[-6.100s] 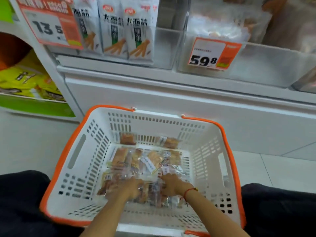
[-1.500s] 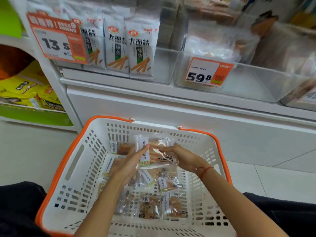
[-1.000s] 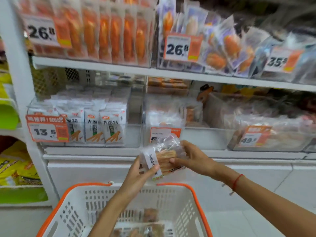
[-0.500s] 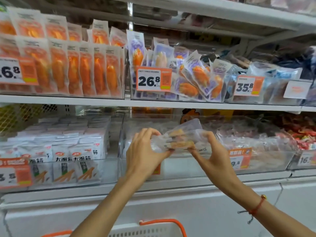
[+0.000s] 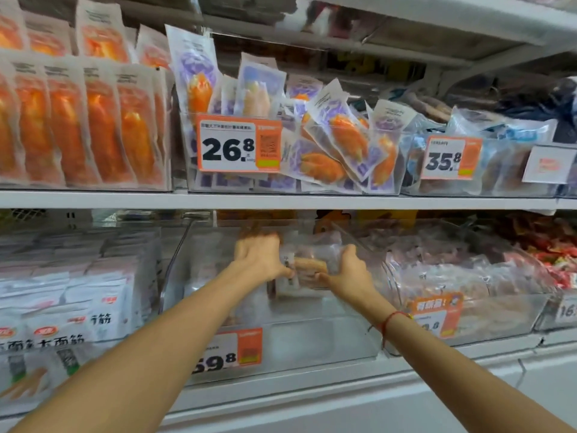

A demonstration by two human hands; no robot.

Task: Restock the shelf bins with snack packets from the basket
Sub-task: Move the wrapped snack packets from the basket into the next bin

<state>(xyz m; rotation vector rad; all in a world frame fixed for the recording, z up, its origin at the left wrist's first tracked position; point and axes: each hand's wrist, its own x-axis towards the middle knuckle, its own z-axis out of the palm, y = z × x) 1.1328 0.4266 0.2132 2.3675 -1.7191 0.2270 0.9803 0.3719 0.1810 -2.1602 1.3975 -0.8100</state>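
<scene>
Head view: both arms reach into the clear shelf bin marked 59.8, low at centre. Left hand and right hand grip a clear snack packet between them, left at its nine o'clock side, right at three o'clock, inside the bin.

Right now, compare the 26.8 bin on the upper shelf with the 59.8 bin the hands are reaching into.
The 26.8 bin is crowded with purple packets, some upright, some leaning; the 59.8 bin is bare along its front, with clear packets only further back. No hand is in the 26.8 bin; the left hand and right hand hold a packet inside the 59.8 bin. Both are clear bins with orange-and-white price tags.
</scene>
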